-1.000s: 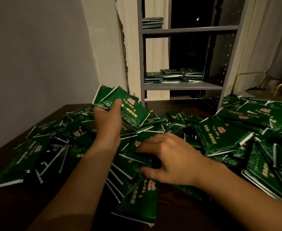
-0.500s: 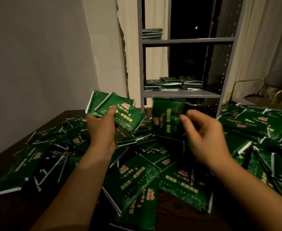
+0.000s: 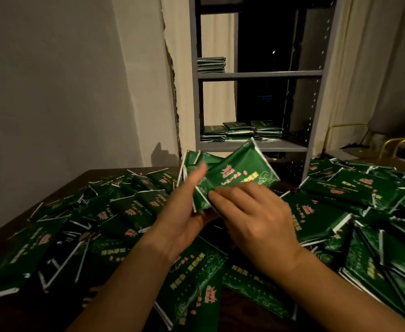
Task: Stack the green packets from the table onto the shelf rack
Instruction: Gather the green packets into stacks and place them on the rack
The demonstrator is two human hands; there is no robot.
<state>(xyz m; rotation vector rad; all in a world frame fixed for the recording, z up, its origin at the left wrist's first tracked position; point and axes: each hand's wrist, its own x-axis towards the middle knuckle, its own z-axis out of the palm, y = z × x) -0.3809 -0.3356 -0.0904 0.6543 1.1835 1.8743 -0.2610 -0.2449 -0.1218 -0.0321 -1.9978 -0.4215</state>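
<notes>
Left hand (image 3: 184,216) cups a bunch of packets (image 3: 235,173), thumb clamped on top; right hand (image 3: 251,216) pinches another onto it, gathering one load for the rack (image 3: 251,146).

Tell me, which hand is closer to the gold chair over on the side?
Right. The right hand sits on the gold chair's side, pinching the held packets. The left hand holds them from the far side.

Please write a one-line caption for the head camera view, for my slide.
Both hands, left and right, gather green packets above the packet-strewn table, before the shelf rack.
</notes>
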